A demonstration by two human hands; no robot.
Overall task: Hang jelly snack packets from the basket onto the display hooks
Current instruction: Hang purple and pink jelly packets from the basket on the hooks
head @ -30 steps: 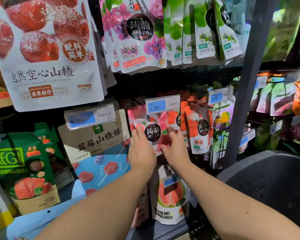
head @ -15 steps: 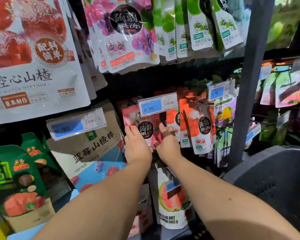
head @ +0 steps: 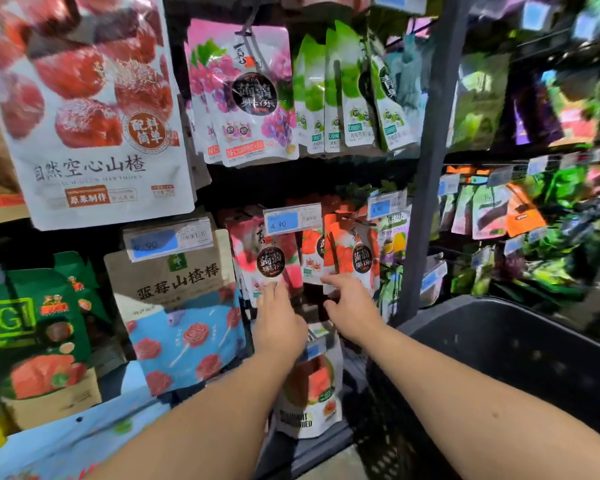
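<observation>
Pink jelly packets (head: 271, 258) hang on a display hook under a blue 4.90 price tag (head: 291, 220). Red strawberry jelly packets (head: 359, 251) hang just to their right. My left hand (head: 278, 322) is below the pink packets with its fingers straight up, the tips at the front packet's lower edge. My right hand (head: 352, 306) is spread beside it, fingers pointing left at the bottom of the strawberry packets, and it holds nothing. The black basket (head: 499, 358) stands at the lower right; its inside looks dark, and I cannot make out any packets in it.
Purple grape packets (head: 250, 95) and green packets (head: 347, 91) hang on the row above. Large hawthorn bags (head: 94, 116) and a blue lollipop bag (head: 184, 327) fill the left. A guava pouch (head: 309, 386) hangs under my hands. A dark upright post (head: 430, 168) divides the racks.
Both hands have slid down from the middle of the pink packet to its lower edge and spread apart. My view has tilted up, showing more of the upper row.
</observation>
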